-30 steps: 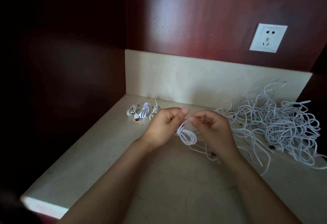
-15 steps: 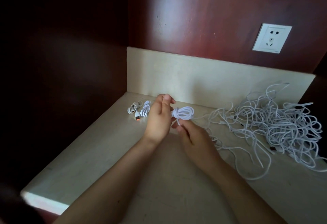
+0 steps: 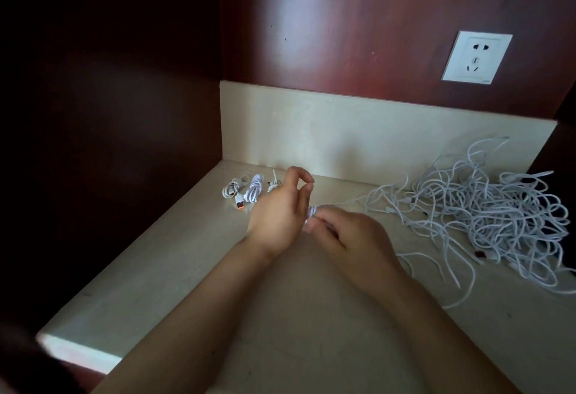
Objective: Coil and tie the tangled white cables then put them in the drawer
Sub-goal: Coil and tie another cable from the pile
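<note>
A small white cable coil (image 3: 312, 210) sits between my two hands above the beige counter (image 3: 193, 269), mostly hidden by them. My right hand (image 3: 346, 231) pinches the coil from the right. My left hand (image 3: 276, 211) lies against it from the left, fingers curled, thumb and forefinger meeting in a ring above. A strand runs from the coil rightwards into the big tangled pile of white cables (image 3: 498, 213). Three tied coils (image 3: 254, 189) lie at the back left, one with an orange plug (image 3: 239, 205). No drawer is in view.
Dark wooden walls close the counter on the left and behind, above a beige backsplash (image 3: 374, 132). A white wall socket (image 3: 475, 57) is on the back wall at the right. The counter's front edge (image 3: 78, 350) shows at lower left.
Both hands have come down and a little right with the coil. The coil, plainly visible above my right hand before, is now mostly hidden between the hands. My left fingers have curled.
</note>
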{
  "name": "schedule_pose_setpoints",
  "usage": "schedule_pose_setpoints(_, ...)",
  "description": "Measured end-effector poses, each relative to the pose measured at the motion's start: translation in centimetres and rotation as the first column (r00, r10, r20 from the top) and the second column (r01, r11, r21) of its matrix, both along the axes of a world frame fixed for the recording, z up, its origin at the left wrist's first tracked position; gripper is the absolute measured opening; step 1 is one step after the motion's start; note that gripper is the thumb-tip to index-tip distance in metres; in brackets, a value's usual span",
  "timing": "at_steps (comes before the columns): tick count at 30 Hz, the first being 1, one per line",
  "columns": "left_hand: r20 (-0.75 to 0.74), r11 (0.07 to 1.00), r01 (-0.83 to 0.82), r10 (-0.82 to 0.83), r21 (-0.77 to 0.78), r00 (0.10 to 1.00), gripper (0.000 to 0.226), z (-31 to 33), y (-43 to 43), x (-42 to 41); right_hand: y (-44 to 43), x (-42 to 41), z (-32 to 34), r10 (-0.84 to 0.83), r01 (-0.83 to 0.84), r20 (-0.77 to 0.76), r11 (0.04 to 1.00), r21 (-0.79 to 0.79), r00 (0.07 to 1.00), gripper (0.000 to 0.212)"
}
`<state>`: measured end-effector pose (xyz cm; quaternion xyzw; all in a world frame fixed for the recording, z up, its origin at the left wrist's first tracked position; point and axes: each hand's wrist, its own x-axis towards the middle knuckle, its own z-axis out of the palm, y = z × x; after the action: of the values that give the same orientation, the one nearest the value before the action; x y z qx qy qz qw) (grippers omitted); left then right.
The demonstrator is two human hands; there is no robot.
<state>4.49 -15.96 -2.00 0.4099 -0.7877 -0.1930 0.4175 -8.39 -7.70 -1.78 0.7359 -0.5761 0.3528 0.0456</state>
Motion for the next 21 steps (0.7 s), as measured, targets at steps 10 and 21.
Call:
schedule_pose_setpoints(10, -0.529, 0.835, 0.540, -0.413, 0.105, 0.741, 0.017, 0.5, 1.4, -1.2, -0.2, -1.4, 2.1, 0.064, -0.257, 0.814, 0.961, 0.107, 0.577, 0.008)
schedule_pose_setpoints(21, -0.759, 0.950, 0.276, -0.071, 0.147, 0.647, 0.025, 0.6, 1.5, -1.7, -0.5, 0.4, 0.7, 0.104, -0.288, 0.869, 0.956, 0.046, 0.483, 0.007)
